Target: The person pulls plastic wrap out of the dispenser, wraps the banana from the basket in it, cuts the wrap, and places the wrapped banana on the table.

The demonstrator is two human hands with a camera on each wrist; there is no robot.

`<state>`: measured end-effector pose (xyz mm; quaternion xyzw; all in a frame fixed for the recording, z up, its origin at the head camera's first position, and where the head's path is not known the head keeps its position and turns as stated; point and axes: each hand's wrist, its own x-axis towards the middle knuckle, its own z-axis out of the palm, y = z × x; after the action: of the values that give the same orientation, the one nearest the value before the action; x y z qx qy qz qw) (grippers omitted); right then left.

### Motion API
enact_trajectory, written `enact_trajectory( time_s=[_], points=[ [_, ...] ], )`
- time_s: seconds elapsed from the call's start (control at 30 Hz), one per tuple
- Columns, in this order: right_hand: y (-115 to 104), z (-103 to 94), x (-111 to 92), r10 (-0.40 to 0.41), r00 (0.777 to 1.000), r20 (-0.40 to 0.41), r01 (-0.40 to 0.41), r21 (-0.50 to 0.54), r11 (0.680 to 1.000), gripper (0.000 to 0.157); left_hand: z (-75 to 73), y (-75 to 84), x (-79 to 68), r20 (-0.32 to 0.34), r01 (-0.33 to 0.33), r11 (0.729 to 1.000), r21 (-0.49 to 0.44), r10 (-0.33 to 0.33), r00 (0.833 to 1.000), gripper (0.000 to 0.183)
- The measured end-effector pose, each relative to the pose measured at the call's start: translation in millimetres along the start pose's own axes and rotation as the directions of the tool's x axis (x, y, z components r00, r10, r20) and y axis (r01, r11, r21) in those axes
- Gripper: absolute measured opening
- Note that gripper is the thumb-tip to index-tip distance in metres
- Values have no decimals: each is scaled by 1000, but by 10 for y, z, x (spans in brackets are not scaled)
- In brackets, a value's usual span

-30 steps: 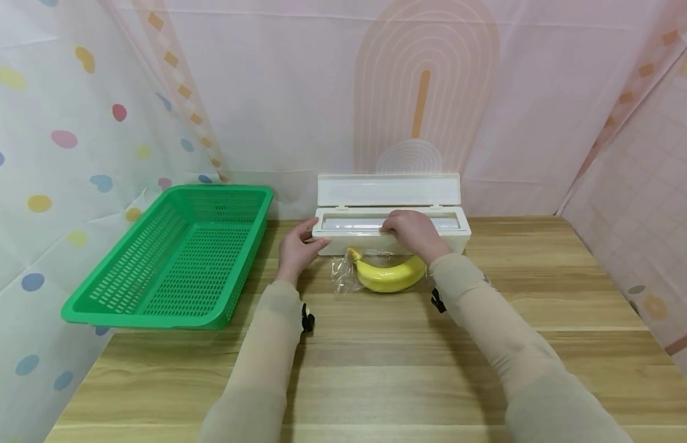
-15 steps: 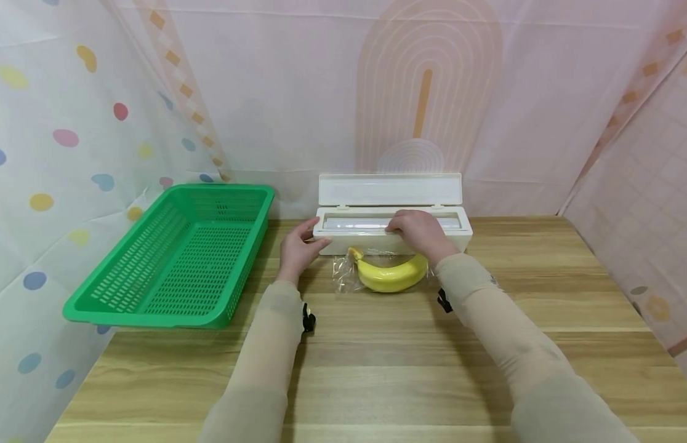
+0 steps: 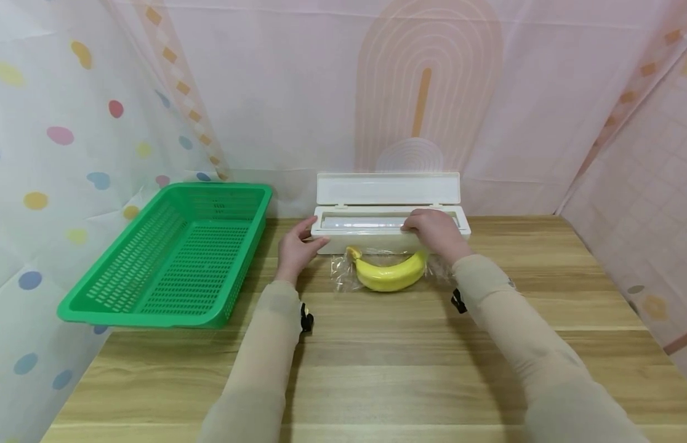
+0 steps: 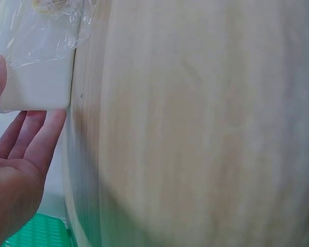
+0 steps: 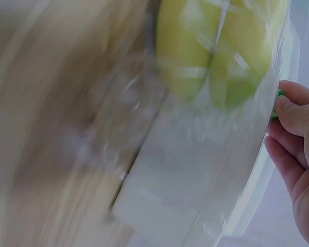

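A white cling film dispenser (image 3: 371, 243) stands at the back of the table, its lid (image 3: 388, 189) raised and a film roll (image 3: 360, 223) inside. My left hand (image 3: 296, 253) holds its left end, thumb on the front and fingers against the end face. On the front rim, toward the right end, my right hand (image 3: 436, 234) pinches a small green slider (image 5: 275, 113), mostly covered by the fingertips. Clear film (image 3: 342, 275) comes down the front onto the table, around a yellow banana (image 3: 390, 275). Whether the film passes fully under the banana cannot be seen.
A green plastic basket (image 3: 210, 315) with slotted sides stands at the left of the wooden table (image 3: 365, 369). Patterned cloth (image 3: 288, 92) hangs behind the table and along both sides.
My right hand has slid to the right along the dispenser's front rim, taking the slider with it. The left hand, dispenser and banana keep their places.
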<state>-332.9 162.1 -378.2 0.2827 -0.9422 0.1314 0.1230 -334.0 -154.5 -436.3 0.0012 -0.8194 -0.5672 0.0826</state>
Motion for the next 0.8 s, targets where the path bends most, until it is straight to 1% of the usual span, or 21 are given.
enact_trajectory(
  time_s=[0.07, 0.2, 0.4, 0.57, 0.8],
  points=[
    [54, -25, -43, 1, 1000, -8, -1, -9, 1000, 15, -13, -3, -5, -3, -1, 1000, 3, 1, 1000, 63],
    [143, -58, -111, -22, 999, -32, 22, -16, 1000, 14, -27, 0, -16, -4, -2, 1000, -5, 2, 1000, 62],
    [243, -71, -183, -63, 995, -77, 62, -19, 998, 11, 3, 17, -40, 2, -3, 1000, -20, 3, 1000, 61],
    [287, -99, -240, -77, 993, -84, 75, -23, 997, 13, 20, 13, -48, -1, -12, 1000, -25, 12, 1000, 62],
    [345, -110, -297, -75, 994, -83, 75, -2, 997, 13, 34, 10, -54, -1, -3, 1000, -31, 3, 1000, 62]
  ],
)
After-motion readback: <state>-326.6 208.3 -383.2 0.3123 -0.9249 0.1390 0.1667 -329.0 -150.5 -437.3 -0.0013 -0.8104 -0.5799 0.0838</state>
